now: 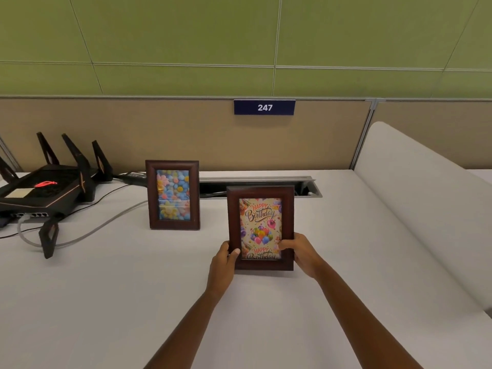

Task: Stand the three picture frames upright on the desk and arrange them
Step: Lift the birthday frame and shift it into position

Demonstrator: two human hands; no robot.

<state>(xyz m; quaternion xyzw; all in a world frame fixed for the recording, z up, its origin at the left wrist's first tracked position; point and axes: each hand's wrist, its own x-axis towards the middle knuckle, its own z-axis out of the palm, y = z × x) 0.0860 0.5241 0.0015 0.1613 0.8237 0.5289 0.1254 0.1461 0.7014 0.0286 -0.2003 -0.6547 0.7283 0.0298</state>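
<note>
We see the white desk [111,302], black router [45,193] at 9 o'clock. Flower frame [173,195] stands upright w/ the birthday frame [261,227] at its 4 o'clock, apart. Left hand [225,258] & right hand [299,251] each grip the birthday frame's lower sides, thumbs in front.

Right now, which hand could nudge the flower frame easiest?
Probably the left hand: the flower frame stands on its side, while the right hand sits beyond the birthday frame.

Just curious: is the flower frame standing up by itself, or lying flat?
Upright. The flower frame stands on its bottom edge on the desk, with no hand touching it.
</note>
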